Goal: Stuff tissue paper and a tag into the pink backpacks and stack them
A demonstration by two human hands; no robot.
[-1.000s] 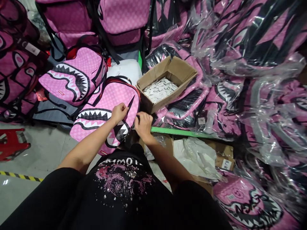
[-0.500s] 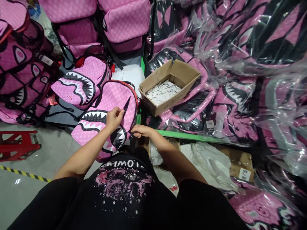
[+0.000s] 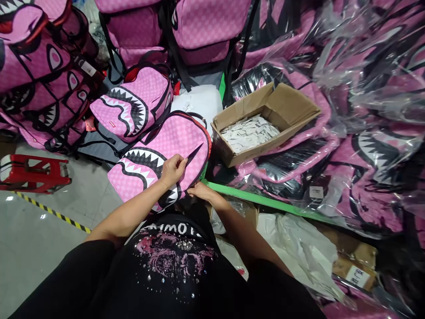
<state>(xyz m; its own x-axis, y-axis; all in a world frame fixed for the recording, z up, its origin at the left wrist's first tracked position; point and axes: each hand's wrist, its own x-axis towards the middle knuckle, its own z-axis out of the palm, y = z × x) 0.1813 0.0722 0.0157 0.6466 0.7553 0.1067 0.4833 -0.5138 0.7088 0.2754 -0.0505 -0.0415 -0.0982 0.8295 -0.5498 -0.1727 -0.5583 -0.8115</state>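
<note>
A pink checked backpack (image 3: 177, 133) with a black-and-white shark mouth lies in front of me, tilted, its red-trimmed edge to the right. My left hand (image 3: 173, 170) is closed in a pinch on the backpack's front, at the lower end of a dark slanted opening (image 3: 195, 153). Low on the bag's right side, my right hand (image 3: 201, 191) has its fingers closed at the edge. Whatever small part those fingers grip is hidden. Just behind lies a second pink shark-mouth backpack (image 3: 133, 104).
An open cardboard box (image 3: 232, 157) full of small white packets stands to the right, on plastic-wrapped pink bags (image 3: 318, 170). A green table edge (image 3: 252, 195) runs below it. More pink backpacks (image 3: 43, 79) are stacked left, above a red stool (image 3: 36, 173) on the floor.
The view has swung left, so the bags and box appear farther right. Both hands stay at the same backpack, the left still pinching near the opening.
</note>
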